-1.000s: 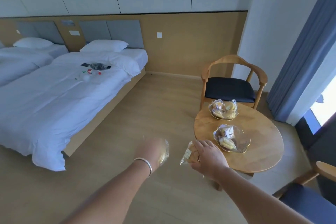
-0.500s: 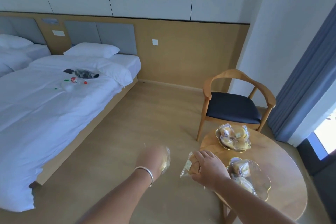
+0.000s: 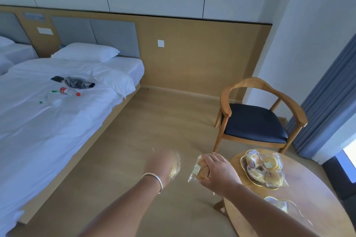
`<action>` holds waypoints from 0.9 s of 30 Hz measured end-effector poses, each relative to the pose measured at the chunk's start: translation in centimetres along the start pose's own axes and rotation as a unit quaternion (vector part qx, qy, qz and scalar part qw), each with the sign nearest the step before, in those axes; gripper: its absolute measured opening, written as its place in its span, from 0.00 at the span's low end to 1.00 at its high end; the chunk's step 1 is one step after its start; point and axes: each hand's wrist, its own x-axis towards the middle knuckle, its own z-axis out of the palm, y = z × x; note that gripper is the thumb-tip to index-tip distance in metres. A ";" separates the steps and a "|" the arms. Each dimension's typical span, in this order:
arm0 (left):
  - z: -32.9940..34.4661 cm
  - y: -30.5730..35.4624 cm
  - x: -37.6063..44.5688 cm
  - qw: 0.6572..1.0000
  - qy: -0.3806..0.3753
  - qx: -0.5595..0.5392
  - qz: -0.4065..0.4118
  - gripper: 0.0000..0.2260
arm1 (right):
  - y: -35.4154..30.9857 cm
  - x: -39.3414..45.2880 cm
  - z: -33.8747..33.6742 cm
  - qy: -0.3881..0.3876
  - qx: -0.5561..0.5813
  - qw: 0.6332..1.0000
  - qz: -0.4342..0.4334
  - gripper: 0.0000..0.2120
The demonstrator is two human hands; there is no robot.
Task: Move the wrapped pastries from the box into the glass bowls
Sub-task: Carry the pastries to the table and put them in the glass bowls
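Gripping crinkly clear-wrapped pastries, both hands hover over the wood floor: the left hand (image 3: 163, 163) closes on a yellowish pastry (image 3: 175, 167), the right hand (image 3: 219, 173) on a brown one (image 3: 200, 168). At three o'clock, a gold-rimmed glass bowl (image 3: 248, 176) heaped with pastries sits on the round wooden table (image 3: 312, 188); a second bowl (image 3: 289, 203) lies nearer, behind the right forearm.
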 end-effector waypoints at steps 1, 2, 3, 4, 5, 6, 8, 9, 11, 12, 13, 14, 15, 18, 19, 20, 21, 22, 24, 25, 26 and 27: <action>0.0 0.1 1.5 1.000 -0.002 0.001 0.005 0.24 | 0.7 1.1 0.1 -0.003 0.001 1.000 0.002 0.36; 0.0 0.2 3.1 1.000 -0.002 0.003 0.011 0.24 | 1.5 2.3 0.2 -0.004 0.003 1.000 0.004 0.36; -0.1 0.4 4.7 1.000 -0.003 0.005 0.016 0.24 | 2.3 3.5 0.2 -0.002 0.005 1.000 0.006 0.36; -0.2 0.7 6.4 1.000 -0.002 0.008 0.021 0.24 | 3.3 4.8 0.2 0.002 0.008 1.000 0.008 0.36; -0.3 1.1 8.4 1.000 -0.002 0.011 0.027 0.25 | 4.4 6.2 0.2 0.006 0.012 1.000 0.011 0.36; -0.4 1.5 10.2 0.999 -0.003 0.012 0.033 0.25 | 5.5 7.5 0.0 0.010 0.018 1.000 0.015 0.36; -0.9 2.4 14.0 0.999 -0.004 0.017 0.045 0.26 | 7.8 9.9 -0.4 0.021 0.033 0.999 0.025 0.35; -1.2 3.0 15.9 0.998 -0.004 0.024 0.053 0.27 | 9.0 11.0 -0.6 0.027 0.036 0.998 0.034 0.35; -1.7 4.2 19.8 0.997 -0.008 0.032 0.068 0.27 | 11.6 12.9 -1.1 0.033 0.042 0.997 0.055 0.35; -2.0 4.8 21.6 0.997 -0.008 0.033 0.075 0.27 | 12.9 13.6 -1.2 0.038 0.046 0.996 0.065 0.34; -2.4 5.5 23.3 0.996 -0.004 0.036 0.083 0.27 | 14.2 14.1 -1.3 0.041 0.048 0.995 0.074 0.34; -2.6 6.3 25.0 0.995 -0.002 0.037 0.092 0.27 | 15.5 14.5 -1.4 0.043 0.049 0.994 0.084 0.34; -2.7 7.2 26.6 0.994 -0.002 0.037 0.103 0.28 | 16.8 14.8 -1.5 0.046 0.049 0.993 0.097 0.33; -2.8 10.7 30.4 0.987 -0.018 0.037 0.157 0.29 | 20.4 14.6 -1.7 0.048 0.050 0.985 0.157 0.35; -2.8 12.0 31.4 0.983 -0.026 0.037 0.176 0.29 | 21.5 14.3 -1.7 0.049 0.051 0.981 0.181 0.35; -2.7 13.5 32.5 0.979 -0.034 0.039 0.196 0.30 | 22.6 13.8 -1.7 0.052 0.052 0.977 0.202 0.35; -2.6 15.1 33.5 0.975 -0.041 0.042 0.217 0.30 | 23.7 13.3 -1.7 0.058 0.054 0.972 0.221 0.34; -2.4 16.8 34.5 0.969 -0.046 0.044 0.239 0.30 | 24.8 12.7 -1.7 0.063 0.057 0.967 0.242 0.33; -2.1 20.2 36.2 0.955 -0.052 0.046 0.288 0.33 | 26.8 11.2 -1.9 0.071 0.060 0.953 0.287 0.32; -2.1 22.0 36.9 0.946 -0.051 0.047 0.317 0.33 | 27.6 10.4 -2.2 0.075 0.059 0.944 0.315 0.32; -2.1 23.8 37.6 0.935 -0.046 0.049 0.349 0.33 | 28.4 9.6 -2.5 0.078 0.055 0.934 0.343 0.33; -2.2 25.5 38.0 0.923 -0.038 0.052 0.380 0.32 | 29.0 8.7 -2.8 0.081 0.049 0.925 0.368 0.34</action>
